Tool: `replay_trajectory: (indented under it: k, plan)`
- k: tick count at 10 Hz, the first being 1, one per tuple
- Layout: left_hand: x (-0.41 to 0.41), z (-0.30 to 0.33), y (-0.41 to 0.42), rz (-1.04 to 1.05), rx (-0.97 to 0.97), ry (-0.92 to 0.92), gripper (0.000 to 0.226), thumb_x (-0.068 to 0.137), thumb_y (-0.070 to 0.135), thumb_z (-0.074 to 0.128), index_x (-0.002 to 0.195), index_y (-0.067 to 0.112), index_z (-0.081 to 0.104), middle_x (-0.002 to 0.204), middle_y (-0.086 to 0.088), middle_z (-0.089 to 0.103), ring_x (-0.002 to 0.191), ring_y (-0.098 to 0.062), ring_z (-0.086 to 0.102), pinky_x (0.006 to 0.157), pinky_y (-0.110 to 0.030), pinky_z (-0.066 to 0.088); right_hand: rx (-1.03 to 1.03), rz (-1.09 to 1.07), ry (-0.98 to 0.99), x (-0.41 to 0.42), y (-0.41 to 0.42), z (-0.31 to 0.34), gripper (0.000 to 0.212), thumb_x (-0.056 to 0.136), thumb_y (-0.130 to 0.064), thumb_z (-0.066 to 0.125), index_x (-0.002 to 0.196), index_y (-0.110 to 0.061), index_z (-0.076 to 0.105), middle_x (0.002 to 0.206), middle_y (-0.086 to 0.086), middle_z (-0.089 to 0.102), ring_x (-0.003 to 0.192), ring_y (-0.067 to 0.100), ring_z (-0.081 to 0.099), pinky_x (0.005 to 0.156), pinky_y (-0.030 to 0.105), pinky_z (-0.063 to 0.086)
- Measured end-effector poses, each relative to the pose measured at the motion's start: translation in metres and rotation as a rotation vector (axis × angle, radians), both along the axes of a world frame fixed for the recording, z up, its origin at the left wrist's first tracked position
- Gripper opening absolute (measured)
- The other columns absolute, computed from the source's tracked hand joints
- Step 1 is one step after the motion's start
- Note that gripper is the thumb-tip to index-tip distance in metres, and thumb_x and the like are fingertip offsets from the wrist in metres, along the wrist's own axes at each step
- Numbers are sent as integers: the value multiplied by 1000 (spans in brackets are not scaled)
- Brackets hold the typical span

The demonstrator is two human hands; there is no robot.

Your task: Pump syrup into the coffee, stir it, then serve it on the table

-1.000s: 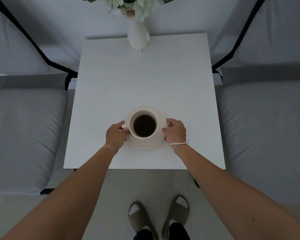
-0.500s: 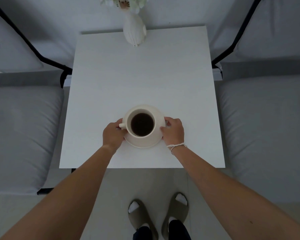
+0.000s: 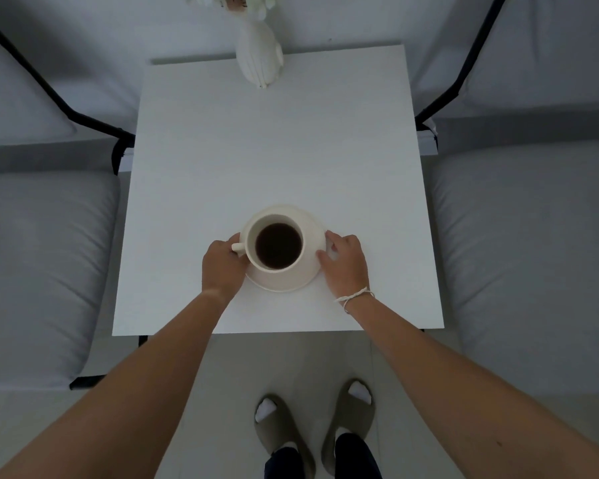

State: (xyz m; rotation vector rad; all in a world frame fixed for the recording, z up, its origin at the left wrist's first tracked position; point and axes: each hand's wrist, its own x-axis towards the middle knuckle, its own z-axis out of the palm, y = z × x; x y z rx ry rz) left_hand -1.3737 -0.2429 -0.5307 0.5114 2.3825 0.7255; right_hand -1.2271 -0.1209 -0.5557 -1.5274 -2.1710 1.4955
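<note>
A cream cup [image 3: 250,236] full of dark coffee [image 3: 278,246] stands on a cream saucer [image 3: 291,282], which rests on the near half of the white table [image 3: 274,150]. The cup's handle points left. My left hand [image 3: 222,267] grips the saucer's left edge just under that handle. On the opposite side, my right hand [image 3: 346,264] touches the saucer's right rim with its fingertips, the fingers slightly spread. No syrup pump or stirrer is in view.
A white vase [image 3: 259,60] with flowers stands at the table's far edge. Grey seat cushions flank the table at the left [image 3: 42,271] and the right [image 3: 533,254], with black frame bars behind. My slippered feet [image 3: 281,426] stand before the near edge.
The cup and saucer stay at the same spot on the table. My right hand's fingers have loosened and spread along the saucer's rim. The view has shifted slightly.
</note>
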Motion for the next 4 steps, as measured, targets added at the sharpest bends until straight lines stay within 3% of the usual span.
replay_trajectory:
  k: [1, 2, 3, 4]
  plan:
    - [1, 0, 1, 1, 3, 28, 16, 84, 12, 50, 71, 18, 55, 66, 1, 33, 60, -14, 33, 52, -36, 35, 25, -20, 24, 8, -1, -3, 45, 92, -22, 52, 135, -11, 47, 122, 12, 47, 108, 21, 53, 93, 23, 39]
    - [1, -4, -3, 40, 13, 19, 12, 83, 18, 55, 82, 7, 60, 71, 3, 30, 59, -20, 35, 77, -56, 43, 90, 12, 16, 17, -2, -3, 44, 92, -23, 51, 135, -11, 47, 124, 11, 46, 109, 22, 53, 94, 27, 41]
    - [5, -6, -9, 16, -17, 72, 27, 88, 26, 53, 111, 18, 64, 103, -10, 50, 97, -30, 51, 88, -44, 45, 201, 64, 8, 26, -2, -6, 43, 93, -22, 50, 133, -9, 49, 124, 12, 48, 105, 23, 55, 88, 26, 44]
    - [8, -12, -19, -31, -51, 200, 37, 95, 24, 44, 128, 16, 56, 126, -16, 49, 118, -32, 45, 96, -41, 41, 340, 118, -13, 33, -3, -13, 41, 91, -21, 51, 128, -5, 54, 119, 17, 54, 103, 29, 56, 85, 32, 48]
